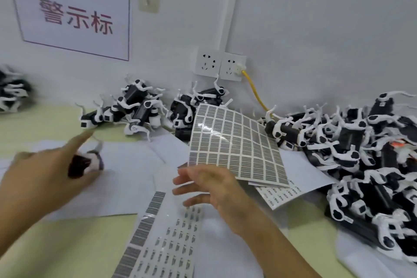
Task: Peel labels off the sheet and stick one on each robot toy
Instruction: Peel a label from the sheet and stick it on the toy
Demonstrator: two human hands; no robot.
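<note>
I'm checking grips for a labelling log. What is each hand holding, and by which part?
Left hand grips a robot toy by its body. Right hand holds the label sheet by its lower left edge.

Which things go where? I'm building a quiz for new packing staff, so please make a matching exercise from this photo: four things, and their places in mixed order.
Things:
1. Glossy sheet of grey barcode labels
2. Blurred black-and-white robot toy
3. Yellow cable
4. White sign with red characters

Places:
A. Plugged into the white wall socket
B. On the wall, upper left
C. In the left hand
D. Raised at the right hand

Pairs: 1-D, 2-C, 3-A, 4-B
</note>
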